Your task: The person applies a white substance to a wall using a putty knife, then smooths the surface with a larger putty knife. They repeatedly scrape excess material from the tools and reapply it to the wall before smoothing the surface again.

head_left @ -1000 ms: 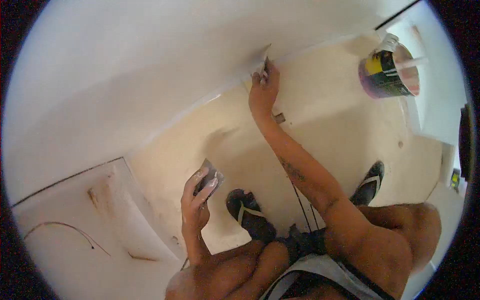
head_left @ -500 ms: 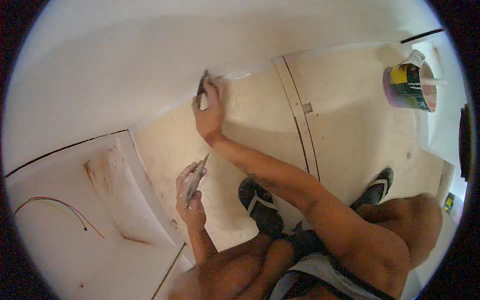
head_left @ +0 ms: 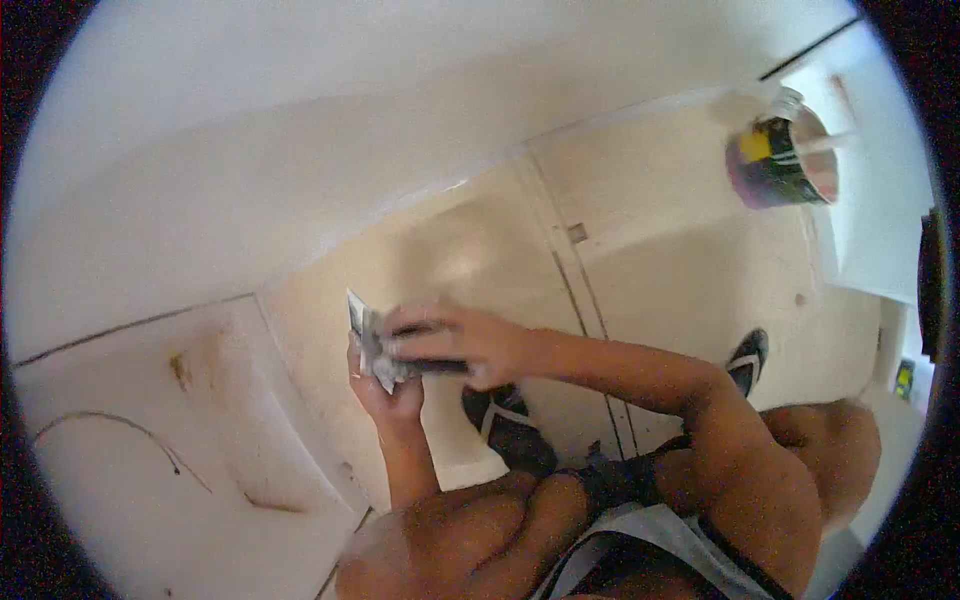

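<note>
My left hand (head_left: pixel 390 402) is closed around a thin, flat putty blade (head_left: pixel 356 312), tilted in front of me. Pale grey-white putty (head_left: pixel 382 366) lies on its face. My right hand (head_left: pixel 475 345), smeared by motion, grips a dark putty spreader (head_left: pixel 440 367) at the putty, close to the left fingers. Part of the spreader hides behind the right fingers. Beyond both hands, a pale streak of filler (head_left: pixel 455 185) runs along the joint between the white wall (head_left: pixel 300 150) and the cream floor panel (head_left: pixel 480 240).
A bucket (head_left: pixel 765 165) with a stick-like handle stands at the back right. On the left is a stained white recess (head_left: pixel 215 370) with loose thin wires (head_left: pixel 130 422). My sandalled foot (head_left: pixel 510 430) rests on the floor below my hands.
My right hand has come away from the wall joint, down and toward me, bringing the spreader to the putty on the left hand's blade. The view has tilted slightly.
</note>
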Action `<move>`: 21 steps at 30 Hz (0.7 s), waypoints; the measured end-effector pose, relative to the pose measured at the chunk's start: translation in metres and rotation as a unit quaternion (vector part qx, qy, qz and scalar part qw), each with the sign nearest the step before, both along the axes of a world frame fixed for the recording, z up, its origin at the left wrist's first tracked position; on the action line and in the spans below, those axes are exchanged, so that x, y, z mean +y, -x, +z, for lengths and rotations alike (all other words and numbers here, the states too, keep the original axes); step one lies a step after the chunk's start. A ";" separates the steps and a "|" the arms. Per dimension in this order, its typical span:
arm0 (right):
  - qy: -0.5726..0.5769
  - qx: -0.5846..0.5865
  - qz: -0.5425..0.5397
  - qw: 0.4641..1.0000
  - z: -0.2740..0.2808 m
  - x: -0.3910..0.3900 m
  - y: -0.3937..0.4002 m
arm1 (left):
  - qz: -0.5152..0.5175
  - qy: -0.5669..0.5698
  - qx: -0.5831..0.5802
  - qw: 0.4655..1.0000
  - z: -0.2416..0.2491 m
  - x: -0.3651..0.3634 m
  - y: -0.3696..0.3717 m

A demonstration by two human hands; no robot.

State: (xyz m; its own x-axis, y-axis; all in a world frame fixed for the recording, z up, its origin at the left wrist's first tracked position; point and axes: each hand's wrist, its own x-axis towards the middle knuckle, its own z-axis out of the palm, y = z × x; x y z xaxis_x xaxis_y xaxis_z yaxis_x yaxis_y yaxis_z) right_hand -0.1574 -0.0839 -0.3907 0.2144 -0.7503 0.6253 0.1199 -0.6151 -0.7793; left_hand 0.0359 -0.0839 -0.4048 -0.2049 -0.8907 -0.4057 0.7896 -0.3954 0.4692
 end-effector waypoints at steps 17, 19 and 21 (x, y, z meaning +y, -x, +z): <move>-0.125 0.018 -0.746 0.653 -0.091 -0.056 0.377 | -0.114 0.096 -0.288 0.946 0.027 0.023 0.085; -0.136 -0.028 -0.722 0.678 -0.088 -0.066 0.366 | -0.105 0.090 -0.280 0.950 0.023 0.025 0.075; -0.200 -0.047 -0.716 0.667 -0.092 -0.070 0.344 | -0.096 0.078 -0.275 0.954 0.019 0.029 0.072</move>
